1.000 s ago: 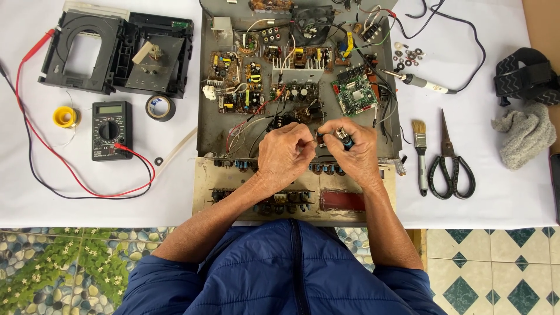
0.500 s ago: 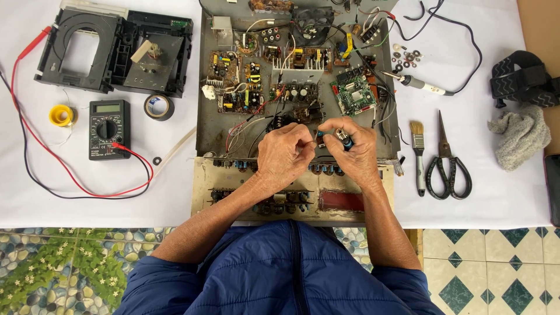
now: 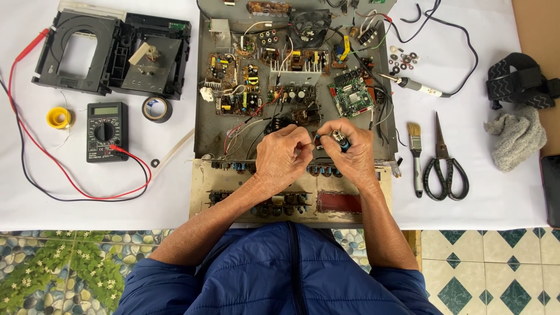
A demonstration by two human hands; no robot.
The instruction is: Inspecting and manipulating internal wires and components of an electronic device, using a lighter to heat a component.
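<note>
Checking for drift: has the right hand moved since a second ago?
No. The right hand keeps its place beside the small green circuit board.

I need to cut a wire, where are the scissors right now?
In the head view, the scissors lie on the white table right of the open chassis, between the small paintbrush and the grey rag.
</note>
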